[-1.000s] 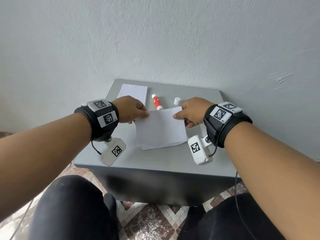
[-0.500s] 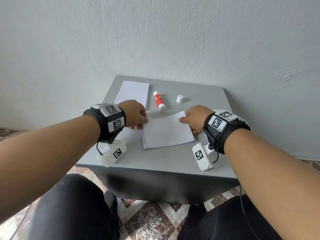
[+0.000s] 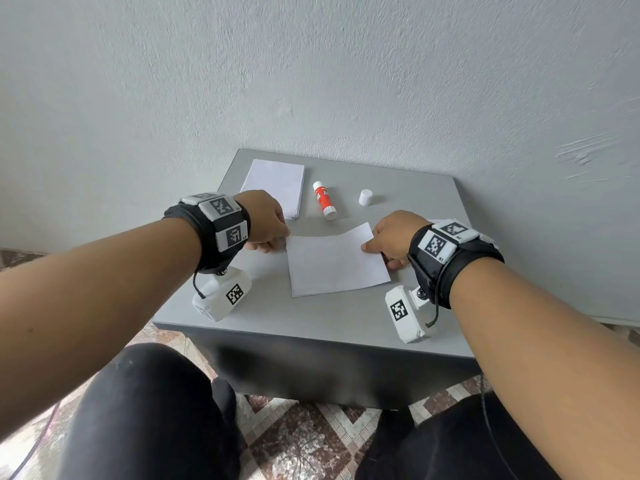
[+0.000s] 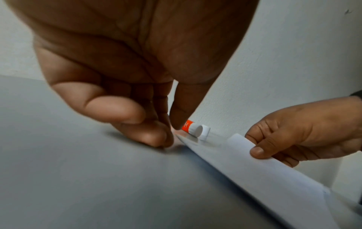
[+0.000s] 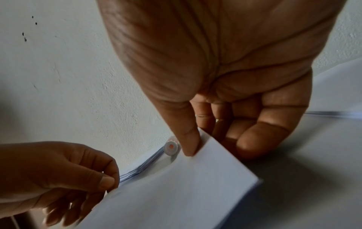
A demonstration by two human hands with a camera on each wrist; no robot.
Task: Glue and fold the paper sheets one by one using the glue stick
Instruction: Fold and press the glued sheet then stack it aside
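Observation:
A white paper sheet [image 3: 334, 263] lies on the grey table [image 3: 311, 317], its far edge lifted a little. My left hand [image 3: 268, 225] pinches its far left corner between thumb and fingers [image 4: 156, 136]. My right hand [image 3: 391, 237] pinches the far right corner, thumb on top [image 5: 189, 144], fingers beneath. The sheet [image 5: 176, 193] slopes down toward me in the right wrist view, and shows as a white strip [image 4: 254, 167] in the left wrist view. An uncapped red and white glue stick [image 3: 324, 199] lies behind the sheet. Its white cap [image 3: 365, 197] stands to the right.
A stack of white paper sheets [image 3: 275, 187] lies at the table's far left corner, just behind my left hand. A grey wall [image 3: 311, 81] rises directly behind the table. My knees in dark trousers [image 3: 149, 410] are below the table's front edge, over a patterned floor.
Both hands have drawn the sheet toward me and lowered it from a raised hold onto the table, away from the glue stick. The pinches on both far corners remain.

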